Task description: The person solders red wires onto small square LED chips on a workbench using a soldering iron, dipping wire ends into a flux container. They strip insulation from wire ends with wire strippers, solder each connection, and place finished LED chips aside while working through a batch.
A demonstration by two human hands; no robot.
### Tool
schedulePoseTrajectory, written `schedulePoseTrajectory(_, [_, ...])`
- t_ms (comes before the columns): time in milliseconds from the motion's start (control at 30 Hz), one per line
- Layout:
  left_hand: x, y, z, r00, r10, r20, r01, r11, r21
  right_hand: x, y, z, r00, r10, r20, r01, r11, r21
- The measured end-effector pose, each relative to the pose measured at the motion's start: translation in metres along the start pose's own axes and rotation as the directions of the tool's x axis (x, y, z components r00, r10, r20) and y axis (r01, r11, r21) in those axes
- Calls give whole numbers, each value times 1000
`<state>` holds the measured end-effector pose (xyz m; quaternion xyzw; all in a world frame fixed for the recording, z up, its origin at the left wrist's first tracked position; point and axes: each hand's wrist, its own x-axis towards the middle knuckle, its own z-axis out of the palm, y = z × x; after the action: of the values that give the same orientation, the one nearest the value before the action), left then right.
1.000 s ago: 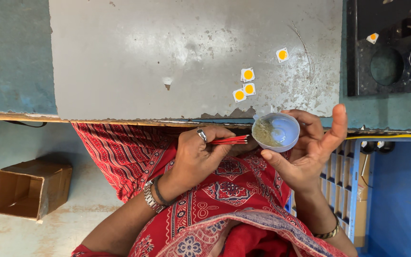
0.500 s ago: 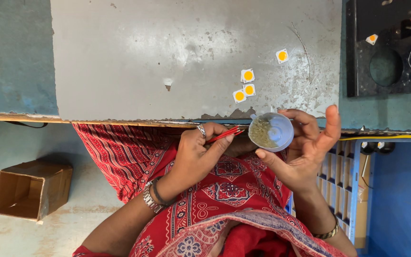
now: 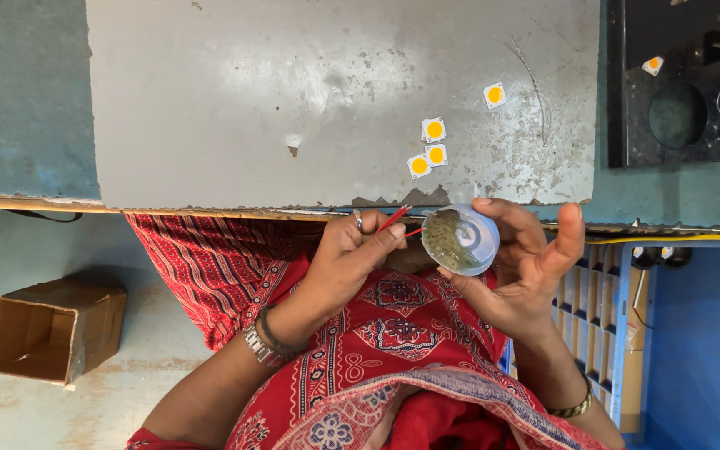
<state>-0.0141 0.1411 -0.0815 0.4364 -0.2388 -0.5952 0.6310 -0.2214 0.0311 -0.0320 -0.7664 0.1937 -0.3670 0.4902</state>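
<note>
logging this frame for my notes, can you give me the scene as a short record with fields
left hand: left hand grips a thin red tool, its tip pointing at the cup
right hand: right hand cradles a small round white cup, tilted, with greyish-green paste inside
worktop: grey metal sheet, scratched and worn
on the sheet: four small white square chips with yellow round centres, three close together, one apart
far right: black block with a round hole
floor, left: open cardboard box
wrists: metal watch on the left, bangle on the right

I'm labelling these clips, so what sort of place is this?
Probably a small electronics assembly workbench: small square chips with yellow centres lie on a worn grey worktop, and a blue compartment rack stands beside the seated person.
</note>
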Motion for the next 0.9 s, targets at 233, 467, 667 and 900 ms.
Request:
schedulePoseTrajectory(233, [-6,-11,-13,999,-15,-34,15,1000,-9,0,2,-11,991,18,-129,-15,1000,25])
schedulePoseTrajectory(467, [-20,50,-1,989,-106,-105,108,994,18,44,16,-56,989,-1,-149,7,999,40])
schedulePoseTrajectory(667, [-93,217,0,958,266,-112,-170,834,526,150,33,-76,998,62,-24,-62,998,-11])
schedulePoseTrajectory(900, [-56,191,-67,440,883,-162,-281,307,909,222,50,-63,995,79,55,-60,954,-293])
